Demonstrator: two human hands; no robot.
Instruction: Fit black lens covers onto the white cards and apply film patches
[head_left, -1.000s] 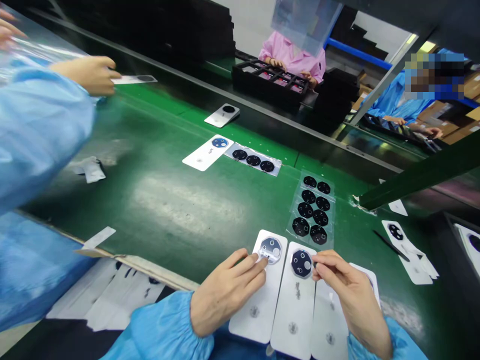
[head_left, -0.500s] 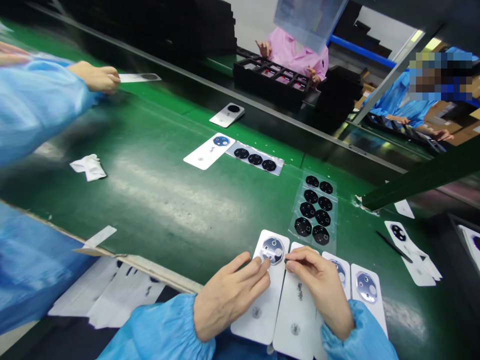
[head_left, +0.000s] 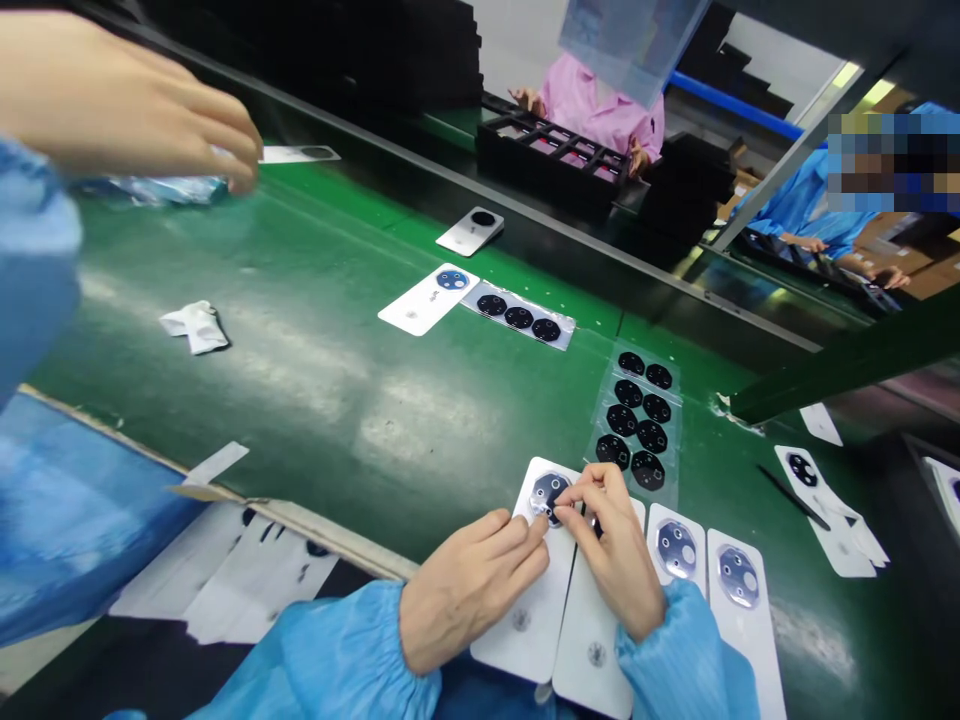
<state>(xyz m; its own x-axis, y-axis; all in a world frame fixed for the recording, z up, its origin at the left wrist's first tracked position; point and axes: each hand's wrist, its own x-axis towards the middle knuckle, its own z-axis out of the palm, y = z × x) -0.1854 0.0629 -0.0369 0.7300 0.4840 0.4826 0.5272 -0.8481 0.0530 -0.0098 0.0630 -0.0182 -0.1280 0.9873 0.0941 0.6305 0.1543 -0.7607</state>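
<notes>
Several white phone back covers lie side by side in front of me, each with a round camera area. On the leftmost phone back cover (head_left: 517, 590) my left hand (head_left: 472, 585) rests open, fingers stretched to the lower edge of its shiny round camera piece (head_left: 548, 494). My right hand (head_left: 611, 550) pinches thumb and fingertips together at the right edge of that piece; whatever lies between them is hidden. Beneath its wrist is a second phone back cover (head_left: 592, 640), partly covered. Further right lie a third cover (head_left: 676, 548) and a fourth cover (head_left: 739, 580).
Behind the covers lies a clear sheet of black discs (head_left: 637, 420); a shorter strip (head_left: 519, 315) lies beside another cover (head_left: 427, 300). Black tweezers (head_left: 791, 495) are at right, crumpled white paper (head_left: 196, 326) at left. A co-worker's hand (head_left: 150, 105) reaches in. A green post (head_left: 840, 350) crosses.
My right hand has moved left from above the second cover to the first cover's camera piece. My left hand stays nearly in place. The co-worker's arm at left has come closer.
</notes>
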